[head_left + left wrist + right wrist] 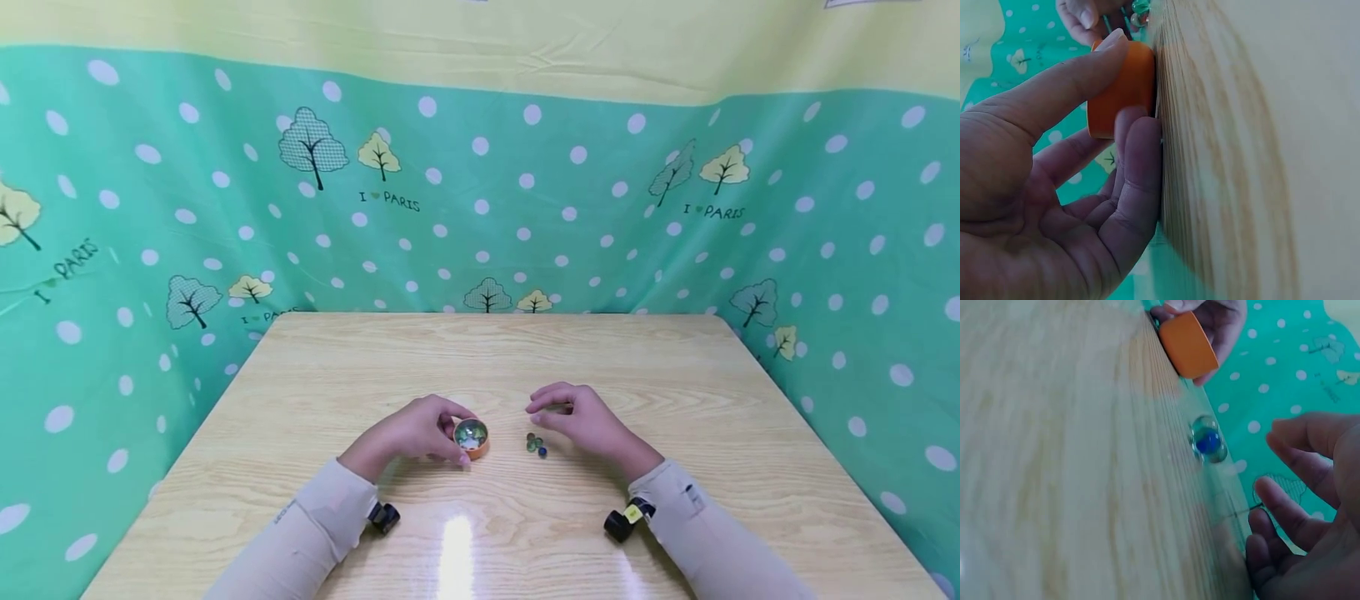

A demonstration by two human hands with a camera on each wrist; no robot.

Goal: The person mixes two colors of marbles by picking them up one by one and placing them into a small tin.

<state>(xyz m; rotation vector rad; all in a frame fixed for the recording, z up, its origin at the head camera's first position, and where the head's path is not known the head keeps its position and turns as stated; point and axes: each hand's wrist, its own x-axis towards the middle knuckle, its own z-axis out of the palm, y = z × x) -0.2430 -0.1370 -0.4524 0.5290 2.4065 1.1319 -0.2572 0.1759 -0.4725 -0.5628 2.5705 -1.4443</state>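
Note:
A small orange cup (481, 449) stands on the table, with clear and greenish glass marbles showing inside it. My left hand (427, 429) grips its side between thumb and fingers; in the left wrist view the thumb lies along the cup's orange wall (1124, 87). Right of the cup sits a small cluster of glass marbles (534, 444), several greenish ones and one dark blue marble (542, 452). My right hand (585, 421) hovers just beside and behind this cluster, fingers loosely bent and holding nothing. From the right wrist, the blue marble (1208, 442) overlaps clear ones.
The wooden table (487, 358) has a pale grain and a bright light reflection near its front. Behind and at both sides hangs a green dotted curtain (480, 192) with printed trees. Each wrist wears a small black camera, such as the one (619, 525) on the right.

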